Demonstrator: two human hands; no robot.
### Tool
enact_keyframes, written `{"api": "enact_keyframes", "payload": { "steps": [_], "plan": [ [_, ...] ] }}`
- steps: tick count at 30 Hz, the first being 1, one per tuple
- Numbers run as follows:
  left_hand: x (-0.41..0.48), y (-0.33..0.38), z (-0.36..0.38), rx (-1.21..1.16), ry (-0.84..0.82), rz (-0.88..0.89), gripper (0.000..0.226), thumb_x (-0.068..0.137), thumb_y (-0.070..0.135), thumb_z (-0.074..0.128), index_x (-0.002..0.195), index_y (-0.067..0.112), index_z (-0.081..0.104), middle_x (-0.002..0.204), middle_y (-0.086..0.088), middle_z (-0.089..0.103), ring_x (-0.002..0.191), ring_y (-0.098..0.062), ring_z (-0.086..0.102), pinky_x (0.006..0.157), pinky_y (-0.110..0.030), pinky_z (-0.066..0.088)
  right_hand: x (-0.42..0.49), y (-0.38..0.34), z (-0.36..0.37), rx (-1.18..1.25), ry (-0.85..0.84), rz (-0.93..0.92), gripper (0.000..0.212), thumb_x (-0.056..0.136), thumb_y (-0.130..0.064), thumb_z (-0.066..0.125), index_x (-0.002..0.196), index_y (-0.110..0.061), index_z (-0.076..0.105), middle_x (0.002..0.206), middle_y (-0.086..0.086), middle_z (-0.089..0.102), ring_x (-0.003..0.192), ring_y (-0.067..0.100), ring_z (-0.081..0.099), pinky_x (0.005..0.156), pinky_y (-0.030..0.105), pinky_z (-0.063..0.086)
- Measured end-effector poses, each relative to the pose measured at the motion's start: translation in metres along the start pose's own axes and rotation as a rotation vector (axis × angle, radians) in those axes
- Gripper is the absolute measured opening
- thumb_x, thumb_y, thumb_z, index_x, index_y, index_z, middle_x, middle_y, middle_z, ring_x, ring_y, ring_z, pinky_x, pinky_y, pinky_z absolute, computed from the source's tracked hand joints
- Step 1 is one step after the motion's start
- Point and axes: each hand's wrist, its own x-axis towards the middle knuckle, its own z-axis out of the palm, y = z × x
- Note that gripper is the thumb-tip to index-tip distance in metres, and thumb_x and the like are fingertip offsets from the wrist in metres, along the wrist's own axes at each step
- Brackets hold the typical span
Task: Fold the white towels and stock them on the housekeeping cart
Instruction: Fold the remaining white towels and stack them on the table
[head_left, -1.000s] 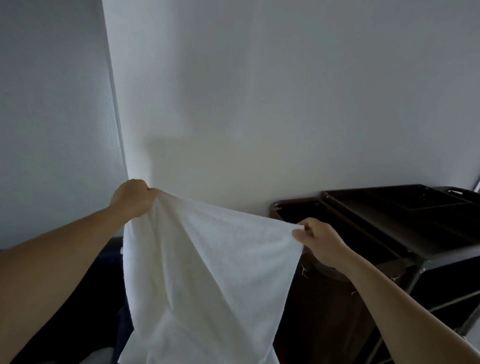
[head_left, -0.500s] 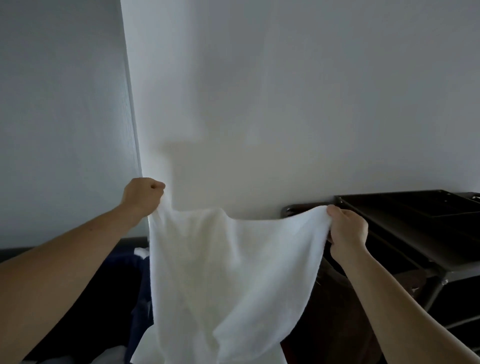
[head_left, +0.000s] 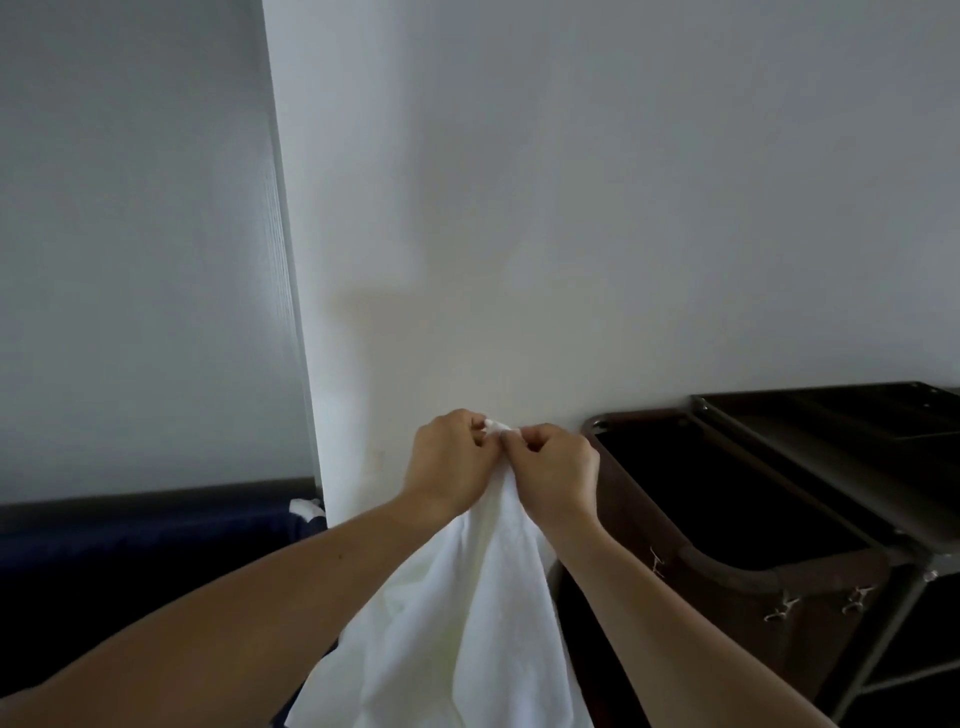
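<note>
The left grip (head_left: 447, 462) and the right grip (head_left: 557, 470) sit side by side in the lower centre of the frame, touching at the fingers, in front of the white wall (head_left: 571, 208). Both grips are clenched on the white towel (head_left: 467, 623). Each pinches its upper edge between thumb and curled fingers, and a small bunch of cloth protrudes between them at the top. The towel hangs down from this point in loose vertical folds between the two forearms. It leaves the frame at the bottom edge, so its lower end is not visible. The housekeeping cart (head_left: 821, 483) stands against the wall at the right of the frame, near the towel. Its dark top tray (head_left: 857, 421) lies at the right edge, and a brown linen bag (head_left: 727, 582) hangs open at its near end, just beside the right forearm. A dark blue surface (head_left: 130, 551) fills the lower left, with a scrap of white cloth (head_left: 307, 508) at its right end.
</note>
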Motion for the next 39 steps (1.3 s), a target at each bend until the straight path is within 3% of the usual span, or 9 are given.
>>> {"api": "enact_keyframes", "payload": {
  "steps": [3,6,11,17,21,25,28,32,39],
  "plan": [
    [-0.004,0.000,0.001,-0.012,-0.006,-0.012,0.034,0.096,0.027,0.056,0.126,0.011,0.064,0.100,0.000,0.075,0.096,-0.011,0.066,0.075,-0.017,0.043,-0.005,-0.005,0.002,0.041,0.019,-0.003,0.027,0.090,-0.024,0.064,0.072,-0.006,0.071,0.069,0.009,0.069,0.064,0.024,0.063,0.061,0.037,0.052],
    [-0.007,0.005,0.004,0.002,-0.038,0.007,0.032,0.098,0.029,0.052,0.083,0.009,0.073,0.067,-0.003,0.070,0.057,-0.012,0.058,0.065,-0.037,0.053,-0.004,-0.007,0.002,0.021,0.008,-0.011,0.037,0.095,-0.029,0.059,0.063,-0.013,0.068,0.057,0.002,0.064,0.053,0.016,0.058,0.051,0.033,0.047],
    [-0.013,0.008,0.005,-0.001,-0.103,0.029,0.045,0.094,0.032,0.052,0.054,0.014,0.049,0.041,0.010,0.047,0.042,-0.009,0.042,0.044,-0.019,0.033,-0.010,-0.010,-0.004,0.211,-0.185,0.178,0.052,0.095,-0.035,0.043,0.048,-0.016,0.051,0.051,-0.008,0.049,0.053,0.010,0.047,0.056,0.027,0.040],
    [-0.012,-0.005,-0.006,-0.016,-0.070,0.077,0.018,0.085,0.031,0.064,0.068,0.024,0.065,0.066,0.006,0.067,0.063,-0.008,0.061,0.057,-0.021,0.048,-0.007,-0.016,-0.018,0.618,-0.482,0.241,0.054,0.097,-0.037,0.034,0.083,-0.006,0.077,0.084,0.008,0.077,0.087,0.020,0.072,0.085,0.033,0.057],
    [-0.009,-0.017,-0.016,-0.039,-0.033,0.060,0.007,0.084,0.023,0.067,0.082,0.029,0.072,0.073,0.015,0.070,0.074,0.001,0.065,0.063,-0.013,0.049,-0.004,-0.010,-0.019,0.490,-0.613,0.121,0.048,0.082,-0.045,0.038,0.084,-0.026,0.082,0.098,-0.005,0.078,0.096,0.011,0.072,0.084,0.036,0.057],
    [0.003,-0.028,-0.040,-0.172,0.023,0.003,0.016,0.084,0.018,0.073,0.095,0.029,0.075,0.075,0.024,0.069,0.075,0.015,0.062,0.061,0.000,0.043,0.005,0.019,-0.026,0.240,-0.547,-0.078,0.030,0.089,-0.036,0.056,0.115,-0.034,0.071,0.114,-0.013,0.072,0.107,0.009,0.066,0.090,0.034,0.053],
    [0.019,-0.025,-0.065,-0.268,0.111,0.018,0.015,0.088,0.021,0.070,0.094,0.034,0.071,0.076,0.029,0.069,0.074,0.015,0.062,0.058,0.000,0.041,0.021,0.059,-0.038,-0.233,-0.346,-0.191,0.043,0.091,-0.028,0.070,0.132,-0.036,0.060,0.146,-0.012,0.046,0.137,0.014,0.036,0.115,0.038,0.032],
    [0.041,-0.020,-0.096,-0.366,0.224,0.052,0.013,0.093,0.023,0.064,0.094,0.035,0.067,0.080,0.026,0.069,0.072,0.008,0.063,0.059,-0.007,0.046,0.033,0.092,-0.044,-0.336,-0.437,-0.153,0.055,0.086,-0.039,0.076,0.135,-0.043,0.052,0.160,-0.012,0.018,0.149,0.016,0.009,0.120,0.049,0.021],
    [0.056,-0.022,-0.121,-0.393,0.302,0.109,0.015,0.094,0.022,0.057,0.092,0.035,0.064,0.087,0.022,0.068,0.078,0.007,0.063,0.067,-0.014,0.048,0.029,0.100,-0.030,-0.294,-0.561,-0.153,0.053,0.089,-0.049,0.070,0.136,-0.030,0.054,0.151,-0.014,0.039,0.142,0.016,0.032,0.118,0.045,0.032]
  ]
}}
